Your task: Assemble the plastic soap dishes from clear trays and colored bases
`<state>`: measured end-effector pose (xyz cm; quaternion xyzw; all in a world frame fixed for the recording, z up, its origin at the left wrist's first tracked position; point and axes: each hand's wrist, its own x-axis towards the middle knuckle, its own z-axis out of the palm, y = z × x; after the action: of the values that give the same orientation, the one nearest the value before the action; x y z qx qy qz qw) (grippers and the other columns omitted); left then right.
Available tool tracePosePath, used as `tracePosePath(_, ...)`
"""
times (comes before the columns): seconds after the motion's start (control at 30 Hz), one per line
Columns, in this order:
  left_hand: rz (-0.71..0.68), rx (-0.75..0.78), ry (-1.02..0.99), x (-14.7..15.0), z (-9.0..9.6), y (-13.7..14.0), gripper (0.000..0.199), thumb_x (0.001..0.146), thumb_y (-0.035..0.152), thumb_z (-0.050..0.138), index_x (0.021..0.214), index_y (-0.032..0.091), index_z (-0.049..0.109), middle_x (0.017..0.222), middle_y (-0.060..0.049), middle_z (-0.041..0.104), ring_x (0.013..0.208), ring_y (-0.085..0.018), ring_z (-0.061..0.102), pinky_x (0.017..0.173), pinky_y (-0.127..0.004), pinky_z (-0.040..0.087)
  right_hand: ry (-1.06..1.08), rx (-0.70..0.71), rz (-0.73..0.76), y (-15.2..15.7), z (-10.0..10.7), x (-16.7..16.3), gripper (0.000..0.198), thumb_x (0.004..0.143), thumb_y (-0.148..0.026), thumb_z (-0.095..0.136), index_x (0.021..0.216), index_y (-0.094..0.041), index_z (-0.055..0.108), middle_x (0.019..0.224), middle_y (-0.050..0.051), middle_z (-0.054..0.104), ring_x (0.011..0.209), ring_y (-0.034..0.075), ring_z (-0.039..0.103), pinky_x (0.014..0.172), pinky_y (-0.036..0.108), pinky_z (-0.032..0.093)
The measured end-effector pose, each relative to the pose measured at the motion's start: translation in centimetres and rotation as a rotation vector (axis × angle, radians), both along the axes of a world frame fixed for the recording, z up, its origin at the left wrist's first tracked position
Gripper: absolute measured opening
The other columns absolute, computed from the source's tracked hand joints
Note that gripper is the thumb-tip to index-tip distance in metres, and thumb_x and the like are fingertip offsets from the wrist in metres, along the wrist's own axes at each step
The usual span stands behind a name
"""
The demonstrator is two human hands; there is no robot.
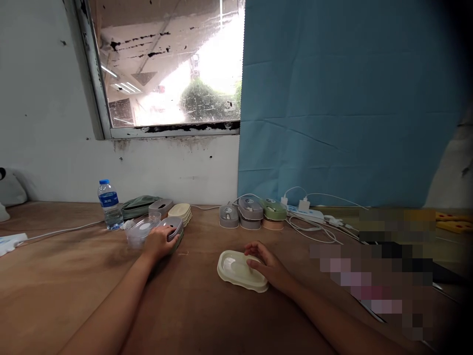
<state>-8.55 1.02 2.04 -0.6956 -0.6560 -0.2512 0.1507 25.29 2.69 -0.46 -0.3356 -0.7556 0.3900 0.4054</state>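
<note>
My left hand [159, 242] reaches forward to a stack with a grey oval plastic lid [173, 224] on top. Its fingers close over the lid's edge, and a greenish piece shows underneath. Clear plastic containers [140, 229] sit just to the left of that hand. On the near part of the table lies a cream plastic lid [236, 268] with a raised rim. My right hand [268, 266] is at its right end, fingers apart and slightly curled over it; whether the fingertips touch it I cannot tell.
Behind the left hand stand stacked cream lids [180, 213], a green pouch [140, 206] and a water bottle [110, 204]. Grey boxes [250, 209] and a green-topped box [273, 209] line the wall. A power strip [305, 214] with loose white cables lies right of them.
</note>
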Motion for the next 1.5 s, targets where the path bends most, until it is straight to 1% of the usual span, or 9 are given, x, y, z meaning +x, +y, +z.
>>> tracePosePath(0.27,-0.004,-0.002,0.018,0.2,0.0,0.0,0.035,0.077,0.040,0.041,0.097,0.019,0.061,0.100,-0.006,0.062,0.092,-0.022,0.054,0.082,-0.032,0.037,-0.007,0.008,-0.010,-0.3,0.3,0.0,0.025,0.072,-0.031,0.056,0.093,-0.020,0.048,0.090,0.003,0.055,0.091,0.020,0.051,0.083,0.034,0.040)
tracePosePath(0.5,0.019,-0.021,0.099,0.8,-0.2,0.2,0.046,0.067,0.045,0.053,0.104,0.017,0.055,0.105,-0.009,0.059,0.096,-0.026,0.051,0.084,-0.034,0.034,-0.014,0.016,-0.014,-0.4,0.3,0.0,0.024,0.073,-0.030,0.055,0.093,-0.020,0.047,0.090,0.004,0.056,0.091,0.020,0.051,0.083,0.034,0.040)
tracePosePath(0.73,0.031,-0.100,0.079,0.8,-0.3,0.4,0.049,0.067,0.035,0.054,0.112,0.016,0.051,0.110,-0.011,0.058,0.099,-0.027,0.051,0.086,-0.036,0.034,-0.015,0.032,-0.030,-0.4,0.3,0.1,0.024,0.072,-0.029,0.057,0.093,-0.020,0.049,0.090,0.004,0.057,0.092,0.020,0.052,0.085,0.035,0.039)
tracePosePath(1.03,0.049,-0.129,0.052,1.3,0.1,-0.1,0.044,0.066,0.029,0.053,0.109,0.019,0.052,0.106,-0.009,0.060,0.095,-0.026,0.054,0.083,-0.035,0.036,-0.049,0.026,-0.021,-0.4,0.3,0.1,0.024,0.071,-0.029,0.057,0.092,-0.020,0.050,0.091,0.004,0.056,0.094,0.021,0.051,0.087,0.035,0.040)
tracePosePath(1.1,0.063,-0.134,0.055,1.2,0.2,-0.2,0.044,0.066,0.029,0.053,0.109,0.019,0.053,0.106,-0.008,0.060,0.093,-0.026,0.055,0.081,-0.034,0.037,-0.094,0.005,-0.012,-0.6,0.4,0.2,0.031,0.068,-0.030,0.061,0.095,-0.020,0.050,0.098,0.005,0.054,0.097,0.021,0.050,0.087,0.035,0.040)
tracePosePath(1.2,0.067,-0.148,0.054,0.8,0.2,-0.1,0.044,0.065,0.030,0.054,0.108,0.020,0.053,0.107,-0.008,0.060,0.094,-0.026,0.054,0.082,-0.035,0.037,-0.203,-0.006,0.038,-1.2,0.8,0.5,0.055,0.058,-0.029,0.070,0.107,-0.021,0.046,0.110,0.006,0.049,0.102,0.024,0.047,0.087,0.037,0.039)
tracePosePath(1.37,0.040,-0.068,0.059,1.1,0.2,-0.2,0.047,0.063,0.029,0.058,0.109,0.019,0.052,0.113,-0.011,0.055,0.107,-0.028,0.045,0.096,-0.043,0.024,-0.312,0.077,0.042,-1.6,0.9,0.7,0.078,0.045,-0.031,0.076,0.115,-0.024,0.044,0.116,0.008,0.047,0.105,0.029,0.044,0.090,0.042,0.035)
tracePosePath(1.43,-0.057,0.009,0.063,2.3,0.5,-0.6,0.049,0.065,0.031,0.058,0.111,0.018,0.050,0.117,-0.011,0.051,0.112,-0.028,0.040,0.099,-0.044,0.021,-0.308,0.073,0.013,-1.4,0.6,0.7,0.079,0.044,-0.032,0.077,0.116,-0.023,0.044,0.117,0.009,0.047,0.106,0.030,0.044,0.090,0.043,0.035)
tracePosePath(1.5,-0.247,0.034,0.053,4.2,0.8,-1.3,0.048,0.069,0.032,0.055,0.115,0.019,0.046,0.120,-0.009,0.048,0.114,-0.025,0.039,0.099,-0.042,0.024,-0.292,0.070,-0.010,-1.2,0.4,0.6,0.079,0.045,-0.033,0.076,0.116,-0.022,0.044,0.117,0.009,0.047,0.106,0.030,0.044,0.091,0.044,0.034)
